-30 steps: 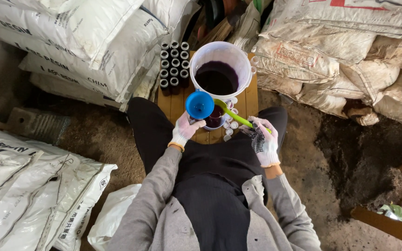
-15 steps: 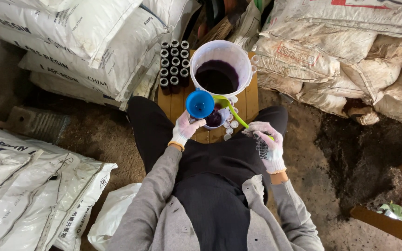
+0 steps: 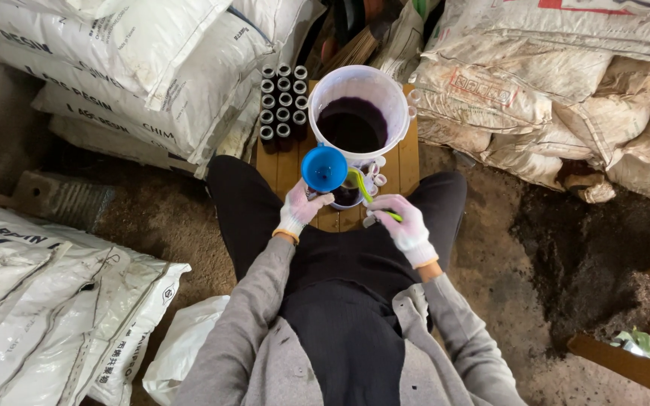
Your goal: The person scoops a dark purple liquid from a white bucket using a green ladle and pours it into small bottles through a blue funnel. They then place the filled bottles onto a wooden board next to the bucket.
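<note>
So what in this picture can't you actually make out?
- What sits under the blue funnel: head view, hidden by the funnel and the left hand.
- Green scoop: head view, its handle end is covered by the right hand.
- Small dark bottles: head view, too small to tell their fill.

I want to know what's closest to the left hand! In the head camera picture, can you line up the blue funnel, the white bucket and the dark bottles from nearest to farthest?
From the left hand:
1. Blue funnel, just above it, close by its fingers.
2. Dark bottles, in rows at the back left of the wooden board.
3. White bucket of dark liquid, at the back right.
The bottles and the bucket are nearly too close to call.
</note>
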